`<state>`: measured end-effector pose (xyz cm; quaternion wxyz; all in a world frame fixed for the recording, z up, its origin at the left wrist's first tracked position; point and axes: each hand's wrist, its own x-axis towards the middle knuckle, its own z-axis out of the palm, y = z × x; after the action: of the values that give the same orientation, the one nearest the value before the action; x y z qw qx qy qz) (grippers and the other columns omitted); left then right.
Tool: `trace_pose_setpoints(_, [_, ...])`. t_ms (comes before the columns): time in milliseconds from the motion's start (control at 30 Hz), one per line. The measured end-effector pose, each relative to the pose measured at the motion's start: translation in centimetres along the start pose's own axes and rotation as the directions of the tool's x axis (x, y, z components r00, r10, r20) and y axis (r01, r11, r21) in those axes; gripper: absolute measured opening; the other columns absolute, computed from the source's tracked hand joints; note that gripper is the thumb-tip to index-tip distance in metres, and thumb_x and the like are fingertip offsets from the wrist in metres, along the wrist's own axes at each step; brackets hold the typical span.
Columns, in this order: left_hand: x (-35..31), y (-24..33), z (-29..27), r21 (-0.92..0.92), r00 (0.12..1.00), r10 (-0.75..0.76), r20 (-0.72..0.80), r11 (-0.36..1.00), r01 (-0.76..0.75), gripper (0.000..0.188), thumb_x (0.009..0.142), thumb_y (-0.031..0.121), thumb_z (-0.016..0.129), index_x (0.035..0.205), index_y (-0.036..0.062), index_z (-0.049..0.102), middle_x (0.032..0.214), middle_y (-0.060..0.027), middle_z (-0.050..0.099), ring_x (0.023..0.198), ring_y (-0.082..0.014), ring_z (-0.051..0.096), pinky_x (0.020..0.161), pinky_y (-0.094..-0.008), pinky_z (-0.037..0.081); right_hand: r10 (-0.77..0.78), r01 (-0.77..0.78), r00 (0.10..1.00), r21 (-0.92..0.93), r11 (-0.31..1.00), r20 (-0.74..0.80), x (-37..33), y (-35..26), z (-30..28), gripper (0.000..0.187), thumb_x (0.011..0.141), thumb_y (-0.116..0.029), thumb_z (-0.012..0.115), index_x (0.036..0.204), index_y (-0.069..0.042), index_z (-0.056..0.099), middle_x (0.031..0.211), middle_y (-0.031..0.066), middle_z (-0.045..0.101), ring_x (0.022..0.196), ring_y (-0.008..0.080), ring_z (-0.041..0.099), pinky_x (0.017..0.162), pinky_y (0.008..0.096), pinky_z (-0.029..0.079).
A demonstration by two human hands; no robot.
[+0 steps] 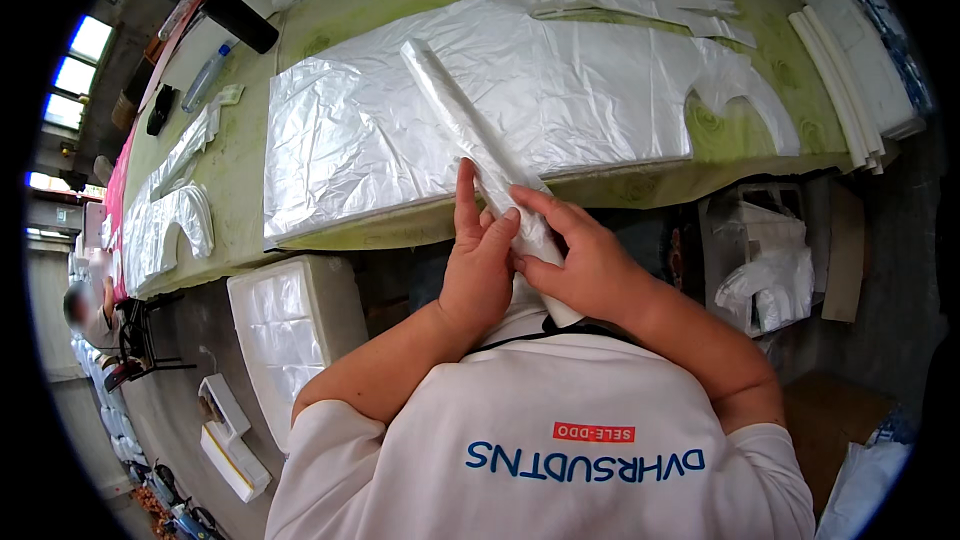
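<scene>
A long roll of clear plastic film (445,95) slants from the middle of the table down to my chest. My right hand (590,260) is closed around its lower part, thumb and fingers on either side. My left hand (478,275) holds the roll from the other side; its index finger points up along the edge and its thumb lies near the right fingers. Beneath the roll's upper end, thin shiny plastic sheets (340,135) lie flat and wrinkled, with curved cut-outs and strips at their right end. The fingers behind the roll are partly hidden.
A green patterned cloth covers the table (790,70). At the left lie another cut plastic piece (180,225), a bottle (207,78) and a black cylinder (240,20). Pale tubes (835,90) rest at the right edge. Below stand a white foam box (275,320) and an open bin (765,260). A person (100,315) sits far left.
</scene>
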<state>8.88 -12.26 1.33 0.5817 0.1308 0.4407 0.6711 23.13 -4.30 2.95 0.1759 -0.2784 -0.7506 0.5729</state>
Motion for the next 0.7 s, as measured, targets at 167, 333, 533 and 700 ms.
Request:
trace_pose_setpoints(167, [0.1, -0.4, 0.6, 0.006, 0.999, -0.048, -0.017, 0.999, 0.048, 0.086, 0.101, 0.000, 0.043, 0.162, 0.0374, -0.004, 0.132, -0.0120, 0.055, 0.113, -0.0211, 0.059, 0.100, -0.0417, 0.049, 0.028, -0.030, 1.000, -0.191, 0.981, -0.011, -0.7, -0.4, -2.0, 0.073, 0.084, -0.021, 0.076, 0.150, -0.018, 0.046, 0.107, 0.0170, 0.059, 0.096, 0.0322, 0.063, 0.088, 0.0383, 0.051])
trace_pose_setpoints(333, [0.0, -0.8, 1.2, -0.073, 0.998, -0.057, -0.004, 0.996, 0.057, 0.090, 0.100, 0.000, 0.045, 0.161, 0.0370, -0.011, 0.138, -0.0139, 0.051, 0.118, -0.0228, 0.056, 0.101, -0.0406, 0.048, 0.179, -0.193, 0.980, 0.207, 0.959, 0.088, -1.7, 1.3, -3.0, 0.077, 0.085, -0.016, 0.074, 0.154, -0.016, 0.039, 0.121, 0.0184, 0.063, 0.107, 0.0288, 0.065, 0.094, 0.0361, 0.051])
trace_pose_setpoints(533, [0.5, -1.2, 1.6, 0.138, 0.995, -0.059, 0.083, 0.989, 0.048, 0.100, 0.099, -0.002, 0.053, 0.160, 0.0335, -0.018, 0.141, -0.0159, 0.048, 0.121, -0.0207, 0.053, 0.104, -0.0366, 0.046, 0.162, -0.161, 0.987, 0.030, 0.986, -0.003, -2.6, 0.2, -3.1, 0.078, 0.085, -0.017, 0.073, 0.154, -0.013, 0.037, 0.130, 0.0242, 0.062, 0.112, 0.0363, 0.066, 0.095, 0.0384, 0.052])
trace_pose_setpoints(700, [0.8, -1.2, 1.2, 0.458, 0.960, -0.089, 0.264, 0.888, -0.044, 0.097, 0.101, 0.002, 0.058, 0.163, 0.0304, -0.010, 0.137, -0.0148, 0.050, 0.114, -0.0177, 0.055, 0.096, -0.0340, 0.050, 0.068, -0.070, 0.997, -0.119, 0.990, -0.026, -2.8, 0.3, -3.3, 0.075, 0.084, -0.019, 0.073, 0.151, -0.012, 0.040, 0.128, 0.0269, 0.062, 0.113, 0.0422, 0.064, 0.093, 0.0425, 0.053])
